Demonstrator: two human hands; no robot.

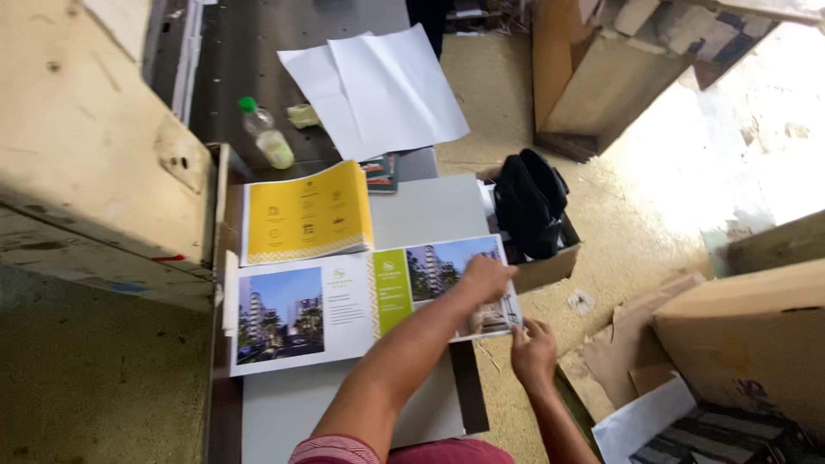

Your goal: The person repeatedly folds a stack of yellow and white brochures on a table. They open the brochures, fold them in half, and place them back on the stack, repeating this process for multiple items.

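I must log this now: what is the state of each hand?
Left hand: open, pressing flat on the printed sheet.
Right hand: fingers pinching the sheet's right edge.

Plastic bottle (266,136), blank sheets (378,86), black bag (528,204)

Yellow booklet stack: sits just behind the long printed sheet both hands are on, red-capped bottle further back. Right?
Not quite. In the head view the bottle has a green cap, not red. The rest holds: the yellow booklet stack lies behind the printed sheet, with left hand and right hand on it.
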